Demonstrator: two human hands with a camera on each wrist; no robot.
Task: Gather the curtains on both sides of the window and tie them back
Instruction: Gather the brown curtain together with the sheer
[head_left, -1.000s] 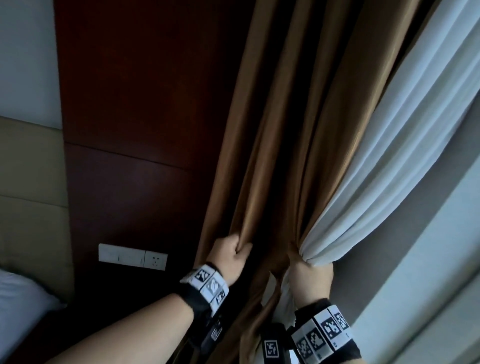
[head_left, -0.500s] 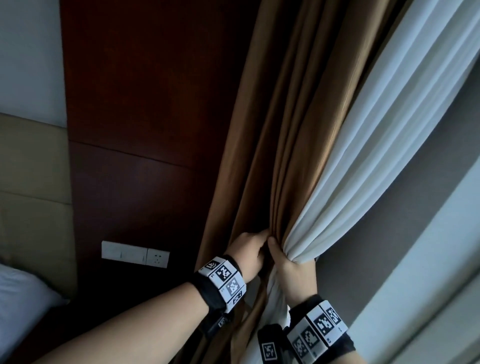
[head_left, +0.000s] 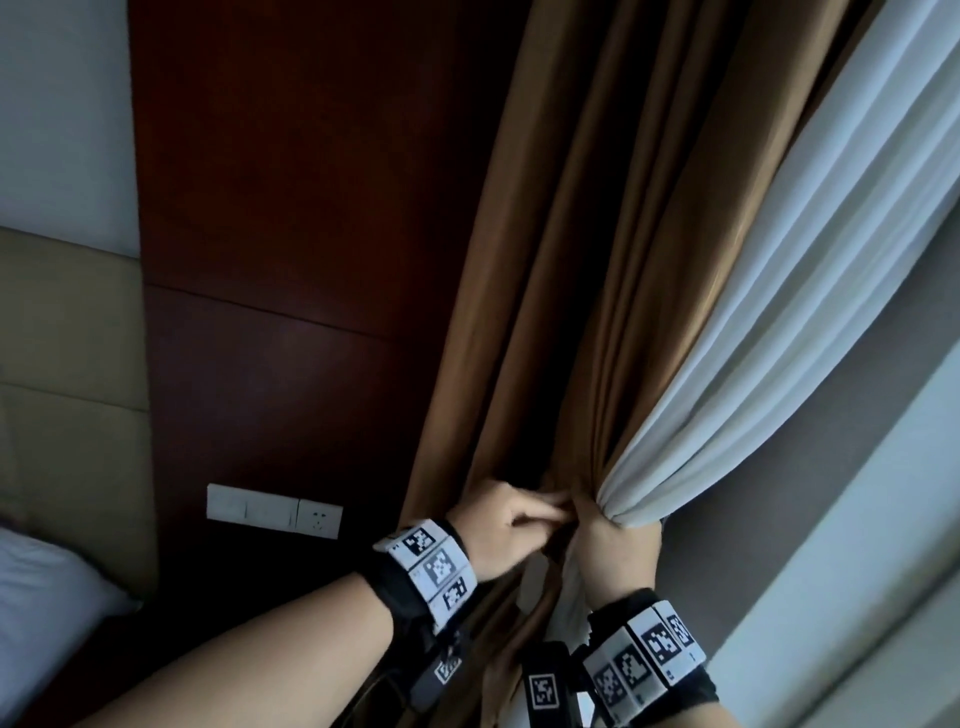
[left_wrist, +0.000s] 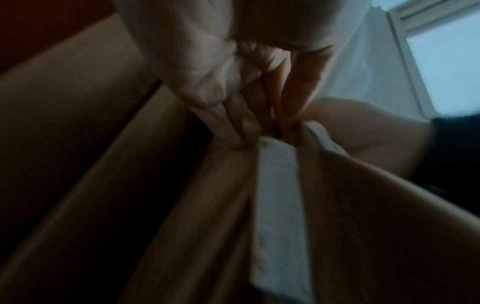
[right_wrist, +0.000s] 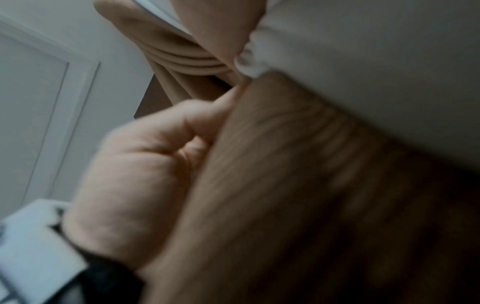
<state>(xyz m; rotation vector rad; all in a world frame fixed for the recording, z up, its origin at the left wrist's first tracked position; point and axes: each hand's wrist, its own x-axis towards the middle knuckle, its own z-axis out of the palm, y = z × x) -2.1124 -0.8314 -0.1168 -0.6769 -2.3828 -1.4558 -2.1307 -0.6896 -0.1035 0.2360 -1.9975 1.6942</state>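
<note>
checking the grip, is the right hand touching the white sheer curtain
Touching: in the head view the right hand grips the white sheer curtain bunched at its top.

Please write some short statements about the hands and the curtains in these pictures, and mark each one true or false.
1. The right hand grips the bunched white curtain. True.
2. The left hand rests on the wall socket. False: it pinches folds of the brown curtain.
3. The two hands are far apart. False: they meet at the gathered folds.
4. A tie-back already holds the curtains. False: none is visible; only the hands hold them.
5. The socket is left of the brown curtain. True.
</note>
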